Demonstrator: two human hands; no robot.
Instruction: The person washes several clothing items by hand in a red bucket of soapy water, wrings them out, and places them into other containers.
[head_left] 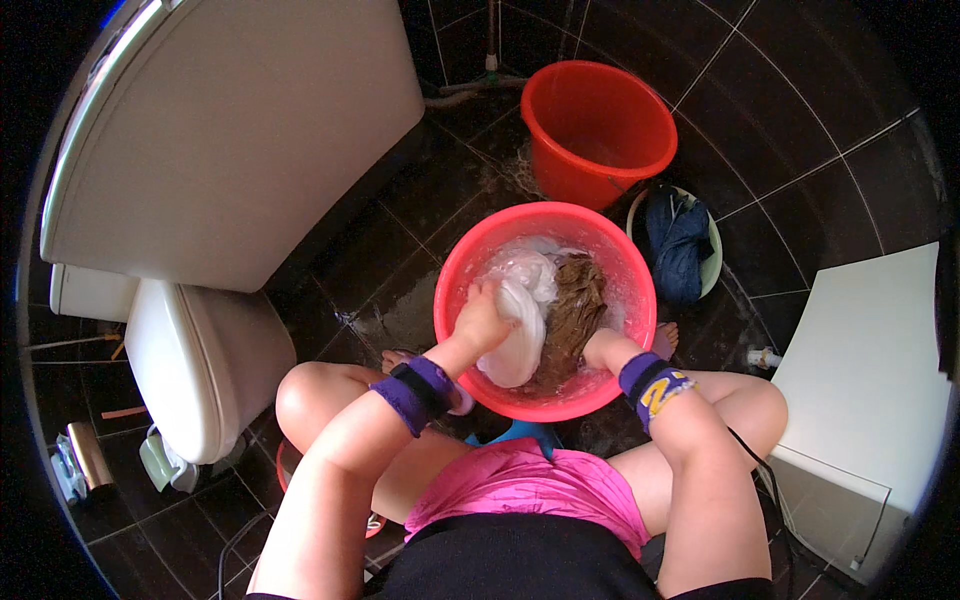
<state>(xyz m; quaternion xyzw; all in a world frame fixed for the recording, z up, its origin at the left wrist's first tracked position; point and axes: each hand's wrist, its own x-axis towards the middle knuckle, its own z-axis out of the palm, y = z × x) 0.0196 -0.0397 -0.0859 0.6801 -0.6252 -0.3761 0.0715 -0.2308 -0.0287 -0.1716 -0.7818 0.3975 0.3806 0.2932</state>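
A pink-red basin (447, 290) stands between my knees, with wet laundry and sudsy water in it. My left hand (482, 318) is closed on a smooth, white, rounded cloth (518, 350) at the basin's left side. More bunched white fabric (528, 270) lies just beyond it, wet and shiny. A brown garment (577, 310) is heaped right of the white cloth. My right hand (603, 349) reaches down into the basin at the brown garment's right edge. Its fingers are hidden, so I cannot see whether they grip anything.
A red bucket (600, 165) stands beyond the basin. Beside it a pale green tub (714, 262) holds dark blue clothing (676, 245). A white toilet (175, 360) is on the left, a white cabinet-like box (860, 370) on the right. The dark tiled floor (385, 265) looks wet.
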